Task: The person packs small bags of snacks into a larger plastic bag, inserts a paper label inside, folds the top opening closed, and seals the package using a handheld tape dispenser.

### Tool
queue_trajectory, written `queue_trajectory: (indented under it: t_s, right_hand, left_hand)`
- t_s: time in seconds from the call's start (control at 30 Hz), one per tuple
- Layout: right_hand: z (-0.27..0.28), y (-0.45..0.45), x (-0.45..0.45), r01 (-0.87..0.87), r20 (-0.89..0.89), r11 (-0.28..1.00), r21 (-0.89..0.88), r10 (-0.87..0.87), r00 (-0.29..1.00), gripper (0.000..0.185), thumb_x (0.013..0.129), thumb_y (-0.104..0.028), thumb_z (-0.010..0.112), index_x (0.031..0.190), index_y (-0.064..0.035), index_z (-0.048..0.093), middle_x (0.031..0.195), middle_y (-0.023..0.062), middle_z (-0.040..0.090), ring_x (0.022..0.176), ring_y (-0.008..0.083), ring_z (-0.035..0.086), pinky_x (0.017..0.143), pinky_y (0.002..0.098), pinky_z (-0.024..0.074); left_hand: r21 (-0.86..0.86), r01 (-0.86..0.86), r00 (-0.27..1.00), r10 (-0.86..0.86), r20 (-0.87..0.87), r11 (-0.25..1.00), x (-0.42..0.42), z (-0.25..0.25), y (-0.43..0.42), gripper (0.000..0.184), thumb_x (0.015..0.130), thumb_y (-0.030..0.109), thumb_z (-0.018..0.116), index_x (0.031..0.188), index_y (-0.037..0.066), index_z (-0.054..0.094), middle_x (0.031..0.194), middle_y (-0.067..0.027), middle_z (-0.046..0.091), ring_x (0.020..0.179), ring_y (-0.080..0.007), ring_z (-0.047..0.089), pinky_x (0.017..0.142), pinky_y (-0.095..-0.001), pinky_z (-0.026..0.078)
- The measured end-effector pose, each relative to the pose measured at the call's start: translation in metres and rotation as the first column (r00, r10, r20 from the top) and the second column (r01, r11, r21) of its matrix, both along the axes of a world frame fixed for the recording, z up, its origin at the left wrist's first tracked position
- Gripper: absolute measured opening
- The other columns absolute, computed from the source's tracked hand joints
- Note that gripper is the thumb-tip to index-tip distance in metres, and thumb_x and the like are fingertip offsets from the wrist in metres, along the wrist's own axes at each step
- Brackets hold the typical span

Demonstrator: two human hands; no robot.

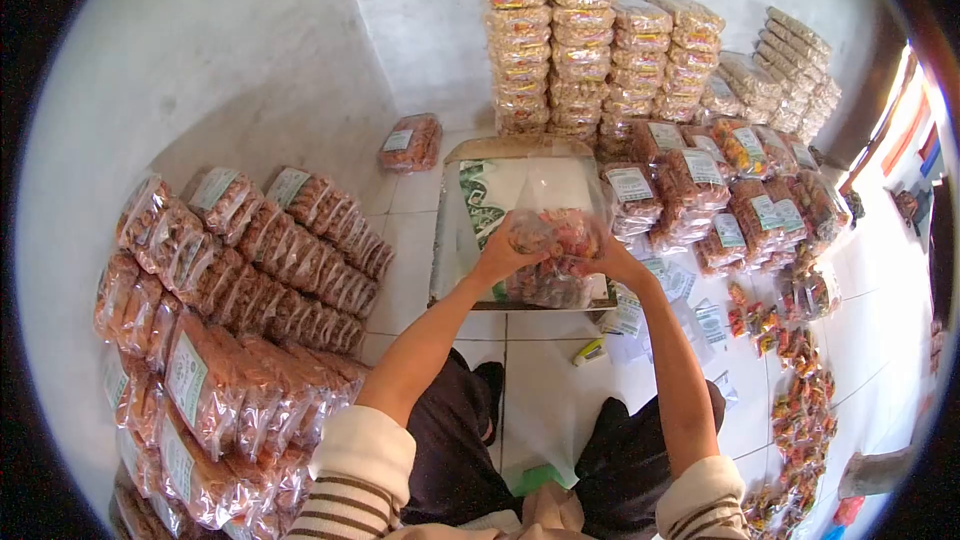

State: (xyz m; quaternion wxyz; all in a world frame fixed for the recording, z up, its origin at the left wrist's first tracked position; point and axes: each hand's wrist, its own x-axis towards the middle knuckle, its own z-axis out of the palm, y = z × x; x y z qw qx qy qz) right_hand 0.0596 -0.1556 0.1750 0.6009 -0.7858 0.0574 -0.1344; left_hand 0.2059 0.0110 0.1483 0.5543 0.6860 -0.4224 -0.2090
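Observation:
A clear plastic bag (562, 230) of small red and orange wrapped pieces is between my two hands, just over a low board or table (480, 162) with a white and green patterned top. My left hand (503, 255) grips the bag's left side. On the right side, my right hand (606, 258) closes around it, with its fingertips partly hidden. The bag's empty upper part stands up, see-through. Beneath the bag lies another clear, filled package (555, 292), whose outline is hard to separate from it.
Stacked brown snack packs (240, 260) fill the left. Tall stacks of pale packs (550, 60) stand by the wall, with labelled packs (690, 180) at right. Paper labels (710, 320), a yellow-green cutter (590, 351) and loose wrapped pieces (800, 400) lie on the tiles.

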Motion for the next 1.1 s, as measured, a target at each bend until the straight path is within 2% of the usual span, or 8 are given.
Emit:
queue_trajectory:
  t_s: [0.1, 0.17, 0.3, 0.6, 0.67, 0.73, 0.83, 1.1]
  right_hand:
    - [-0.027, -0.019, 0.001, 0.007, 0.149, 0.983, -0.185, 0.021, 0.989, 0.067, 0.063, -0.019, 0.076, 0.12, -0.0047, 0.043, 0.111, 0.0083, 0.052, 0.105, 0.0173, 0.045, 0.091, 0.032, 0.0348]
    - [-0.052, -0.036, 0.005, 0.035, -0.06, 0.989, -0.142, -0.044, 0.997, 0.069, 0.062, -0.022, 0.077, 0.12, -0.0051, 0.043, 0.113, 0.0098, 0.051, 0.108, 0.0191, 0.044, 0.093, 0.0327, 0.0331]
    - [-0.039, -0.031, 0.003, 0.027, 0.005, 0.981, -0.193, -0.027, 1.0, 0.066, 0.062, -0.023, 0.076, 0.118, -0.0045, 0.044, 0.111, 0.0105, 0.052, 0.106, 0.0196, 0.045, 0.091, 0.0326, 0.0339]
    - [-0.027, -0.035, 0.001, 0.001, -0.027, 1.0, 0.02, 0.0, 1.0, 0.053, 0.069, -0.021, 0.072, 0.111, -0.0007, 0.047, 0.101, 0.008, 0.056, 0.095, 0.0187, 0.051, 0.085, 0.0301, 0.0387]
    - [-0.019, -0.032, 0.001, 0.086, -0.147, 0.98, -0.178, -0.113, 0.983, 0.049, 0.068, -0.013, 0.071, 0.109, -0.0006, 0.048, 0.105, 0.0043, 0.055, 0.089, 0.0126, 0.052, 0.079, 0.0287, 0.0415]
    - [-0.015, -0.03, -0.001, 0.047, -0.212, 0.999, -0.017, -0.05, 0.976, 0.058, 0.069, -0.014, 0.071, 0.116, 0.0007, 0.042, 0.109, 0.0075, 0.053, 0.096, 0.016, 0.05, 0.085, 0.0307, 0.0393]
    - [-0.021, -0.034, -0.001, -0.052, -0.153, 0.982, 0.18, 0.08, 0.985, 0.07, 0.069, -0.015, 0.072, 0.124, 0.0021, 0.033, 0.117, 0.0124, 0.048, 0.105, 0.0203, 0.047, 0.091, 0.0344, 0.0371]
    - [-0.061, -0.046, -0.014, 0.051, -0.161, 0.997, 0.053, -0.042, 0.986, 0.08, 0.064, -0.019, 0.076, 0.126, 0.0023, 0.03, 0.12, 0.0128, 0.045, 0.111, 0.0206, 0.043, 0.092, 0.0335, 0.0361]
  left_hand:
    - [-0.161, 0.009, 0.994, 0.009, 0.109, 0.987, -0.006, 0.006, -0.005, 0.082, 0.06, 0.025, 0.08, 0.124, 0.007, 0.032, 0.096, -0.0086, 0.06, 0.09, -0.0163, 0.058, 0.077, -0.0283, 0.045]
    - [-0.207, 0.022, 0.989, 0.009, 0.148, 0.978, -0.006, 0.007, -0.008, 0.08, 0.06, 0.024, 0.08, 0.124, 0.006, 0.034, 0.093, -0.0076, 0.061, 0.088, -0.0144, 0.058, 0.074, -0.0277, 0.046]
    - [-0.081, 0.026, 0.995, -0.034, -0.094, 0.996, -0.001, 0.002, -0.012, 0.072, 0.057, 0.027, 0.081, 0.115, 0.003, 0.046, 0.106, -0.0062, 0.056, 0.095, -0.0141, 0.054, 0.085, -0.0296, 0.043]
    - [-0.238, 0.092, 0.99, -0.115, -0.086, 0.967, 0.002, -0.008, -0.023, 0.059, 0.063, 0.015, 0.078, 0.111, 0.003, 0.046, 0.098, -0.007, 0.057, 0.087, -0.0119, 0.056, 0.075, -0.0252, 0.046]
    - [-0.297, 0.073, 0.995, -0.088, -0.036, 0.952, -0.006, 0.003, -0.021, 0.058, 0.063, 0.015, 0.078, 0.111, 0.004, 0.047, 0.099, -0.0073, 0.057, 0.088, -0.0124, 0.056, 0.076, -0.0257, 0.045]
    - [-0.388, 0.121, 0.921, -0.249, -0.299, 0.914, -0.011, 0.008, -0.02, 0.065, 0.06, 0.021, 0.08, 0.112, 0.006, 0.045, 0.104, -0.0084, 0.055, 0.092, -0.0153, 0.055, 0.079, -0.0285, 0.044]
    - [-0.16, 0.024, 0.999, -0.016, 0.052, 0.987, 0.007, -0.014, -0.025, 0.073, 0.057, 0.026, 0.081, 0.115, 0.006, 0.041, 0.108, -0.0092, 0.053, 0.095, -0.0191, 0.054, 0.082, -0.031, 0.043]
    - [-0.193, 0.089, 0.989, -0.109, -0.099, 0.977, 0.016, -0.021, -0.024, 0.08, 0.055, 0.029, 0.082, 0.119, 0.011, 0.038, 0.113, -0.0092, 0.048, 0.104, -0.0212, 0.048, 0.086, -0.0325, 0.041]
